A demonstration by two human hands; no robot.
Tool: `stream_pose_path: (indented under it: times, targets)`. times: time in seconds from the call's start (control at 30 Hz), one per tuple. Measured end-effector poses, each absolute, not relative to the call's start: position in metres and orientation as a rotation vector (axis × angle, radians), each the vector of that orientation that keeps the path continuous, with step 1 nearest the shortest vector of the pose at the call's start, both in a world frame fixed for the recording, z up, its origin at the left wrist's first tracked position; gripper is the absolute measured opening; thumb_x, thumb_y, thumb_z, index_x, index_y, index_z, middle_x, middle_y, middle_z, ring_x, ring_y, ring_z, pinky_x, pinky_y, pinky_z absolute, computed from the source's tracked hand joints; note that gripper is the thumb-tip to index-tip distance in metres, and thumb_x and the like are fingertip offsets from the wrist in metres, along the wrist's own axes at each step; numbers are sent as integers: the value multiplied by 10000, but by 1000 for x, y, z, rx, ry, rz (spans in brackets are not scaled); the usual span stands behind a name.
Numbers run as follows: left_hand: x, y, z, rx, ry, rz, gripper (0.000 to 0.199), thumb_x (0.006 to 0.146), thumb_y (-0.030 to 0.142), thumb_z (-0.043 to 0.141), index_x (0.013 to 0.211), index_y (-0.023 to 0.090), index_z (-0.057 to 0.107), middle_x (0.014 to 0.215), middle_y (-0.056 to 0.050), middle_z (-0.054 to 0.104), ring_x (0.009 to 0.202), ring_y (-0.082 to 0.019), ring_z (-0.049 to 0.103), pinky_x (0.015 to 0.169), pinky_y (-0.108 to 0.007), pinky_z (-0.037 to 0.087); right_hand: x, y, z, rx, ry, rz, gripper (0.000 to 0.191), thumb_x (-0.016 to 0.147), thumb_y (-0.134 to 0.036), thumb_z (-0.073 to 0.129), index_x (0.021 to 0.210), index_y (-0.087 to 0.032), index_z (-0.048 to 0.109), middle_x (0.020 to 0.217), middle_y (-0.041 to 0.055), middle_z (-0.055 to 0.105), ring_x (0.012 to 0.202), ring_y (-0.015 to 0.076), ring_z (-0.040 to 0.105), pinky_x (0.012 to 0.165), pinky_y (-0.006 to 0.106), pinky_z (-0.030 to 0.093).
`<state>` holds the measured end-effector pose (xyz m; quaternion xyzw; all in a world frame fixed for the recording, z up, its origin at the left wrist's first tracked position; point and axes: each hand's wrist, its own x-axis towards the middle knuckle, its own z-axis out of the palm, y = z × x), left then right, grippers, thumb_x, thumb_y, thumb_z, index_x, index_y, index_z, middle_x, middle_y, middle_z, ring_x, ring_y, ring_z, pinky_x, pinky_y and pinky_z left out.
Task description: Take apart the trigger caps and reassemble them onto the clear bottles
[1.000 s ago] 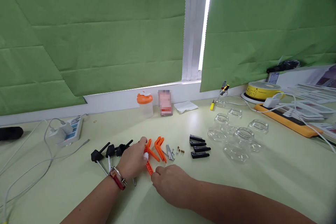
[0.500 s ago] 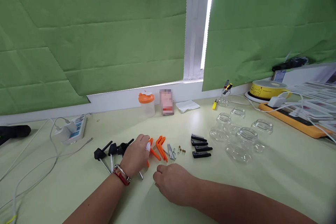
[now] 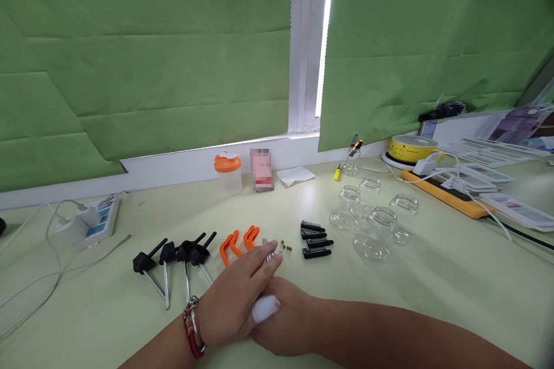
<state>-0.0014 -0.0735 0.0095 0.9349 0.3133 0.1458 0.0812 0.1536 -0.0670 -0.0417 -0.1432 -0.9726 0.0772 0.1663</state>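
My left hand (image 3: 238,291), with bracelets at its wrist and a white wrap on its thumb, lies across my right hand (image 3: 289,317). The left fingers are stretched out and hold nothing that I can see. My right hand's fingers are hidden under the left, so their state does not show. Just beyond the hands are several orange curved handles (image 3: 229,244), partly covered metal screws (image 3: 269,247) and small brass-coloured nuts (image 3: 285,247). To the left lie several black heads with metal rods (image 3: 168,252). Black spring-fitted handles (image 3: 317,253) lie in a stack to the right.
Clear glass jars (image 3: 382,218) stand on the right of the table. At the back are an orange-lidded cup (image 3: 228,174), a pink box (image 3: 262,170), a paper tissue (image 3: 296,176) and screwdrivers (image 3: 355,147) in a jar. Power strips (image 3: 445,193) and cables edge both sides.
My left hand has left the orange handles and moved right onto my right hand, uncovering the black heads and rods. The camera view has turned slightly right.
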Motion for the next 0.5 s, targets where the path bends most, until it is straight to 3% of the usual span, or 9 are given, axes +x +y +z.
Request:
stream_pose_path:
  times: [0.1, 0.17, 0.23, 0.33, 0.4, 0.5]
  targets:
    - [6, -85, 17, 2804, 750, 299, 720, 880, 472, 478, 1487, 237, 170, 1561, -116, 160, 1397, -317, 248, 1117, -491, 289, 169, -76, -37, -357, -2682, 357, 406, 799, -252, 488, 1171, -107, 562, 1221, 121, 606, 1197, 253, 483, 1026, 355, 365]
    - [10, -94, 19, 2775, 651, 198, 764, 875, 513, 470, 1498, 246, 118, 1567, -106, 118, 1408, -313, 218, 1136, -485, 255, 185, -83, -31, -333, -2715, 429, 427, 828, -295, 501, 1228, -151, 546, 1311, 101, 560, 1291, 260, 404, 1100, 386, 280]
    - [13, -105, 14, 2741, 591, 121, 775, 882, 520, 449, 1504, 247, 74, 1565, -104, 88, 1415, -320, 176, 1145, -498, 224, 205, -89, -25, -375, -2746, 513, 412, 884, -299, 473, 1284, -211, 520, 1373, 60, 516, 1342, 210, 350, 1141, 356, 215]
    - [12, -121, -3, 2735, 616, 96, 740, 905, 486, 429, 1504, 275, 49, 1556, -94, 89, 1414, -332, 137, 1140, -523, 214, 238, -94, -18, -443, -2800, 617, 639, 869, -417, 531, 1441, -212, 336, 1511, 101, 298, 1405, 267, 221, 1165, 453, 110]
    - [9, -127, -12, 2733, 617, 63, 680, 937, 414, 392, 1499, 308, 23, 1544, -78, 132, 1410, -312, 171, 1137, -533, 209, 258, -96, -15, -535, -2844, 670, 776, 867, -489, 524, 1485, -140, 212, 1521, 167, 226, 1417, 294, 159, 1162, 477, 99]
    - [6, -131, -13, 2736, 610, 49, 722, 917, 465, 417, 1498, 302, 22, 1540, -81, 140, 1405, -321, 181, 1140, -553, 178, 278, -98, -13, -636, -2863, 678, 827, 872, -536, 494, 1494, -119, 144, 1525, 192, 166, 1422, 305, 107, 1161, 496, 86]
